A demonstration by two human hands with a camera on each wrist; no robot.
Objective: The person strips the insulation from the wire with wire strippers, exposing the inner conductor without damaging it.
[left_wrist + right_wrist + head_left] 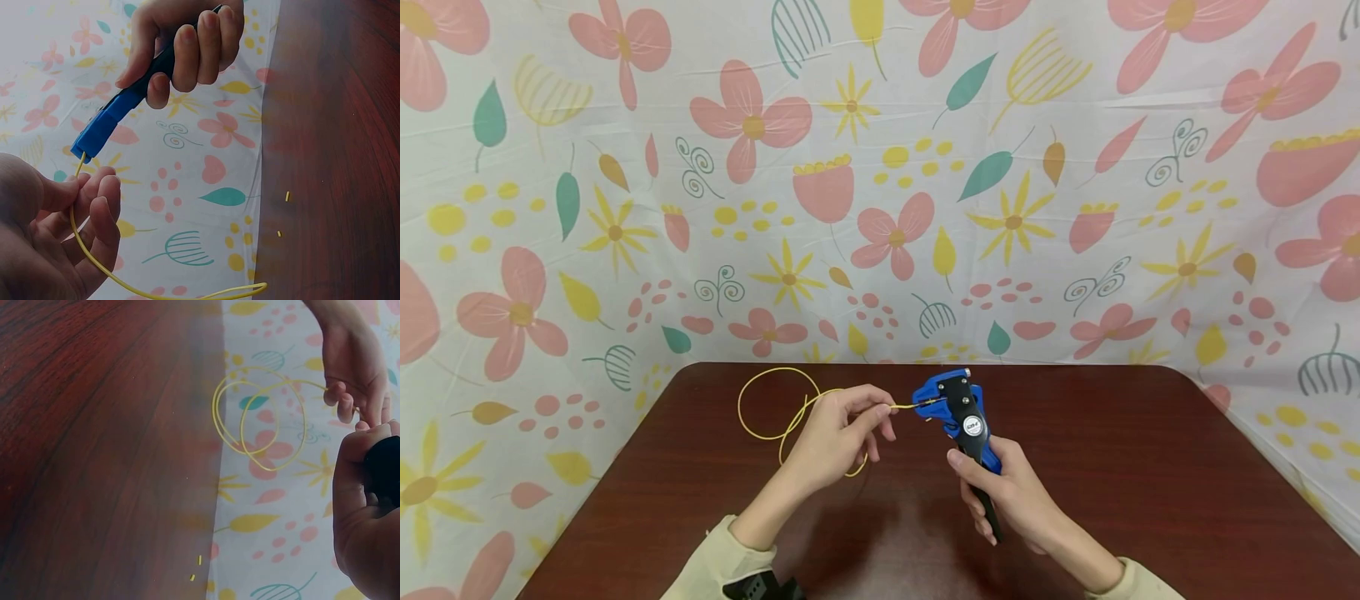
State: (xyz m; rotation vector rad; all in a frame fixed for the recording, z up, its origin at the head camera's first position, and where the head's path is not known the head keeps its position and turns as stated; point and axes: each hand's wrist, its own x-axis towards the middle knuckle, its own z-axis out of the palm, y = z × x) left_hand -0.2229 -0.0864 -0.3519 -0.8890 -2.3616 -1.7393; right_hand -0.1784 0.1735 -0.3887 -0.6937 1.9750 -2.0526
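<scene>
My right hand [1011, 492] grips a blue and black wire stripper [958, 408] by its handles, head tilted up and left. Between thumb and fingertips, my left hand [842, 433] pinches a thin yellow wire [775, 437] close to its end. That end reaches into the mouth of the stripper's blue head [94, 137]. Behind the left hand the rest of the wire hangs in loose loops [275, 419]. From the right wrist the stripper is mostly hidden behind the right hand [369, 487], with only a dark handle part [382, 465] showing.
Two short yellow bits, one [287, 196] a little longer than the other [279, 234], lie on the dark reddish wooden table [1150, 467]. A floral cloth [895, 167] hangs behind the table's far edge. A black device [760, 585] sits at the left wrist.
</scene>
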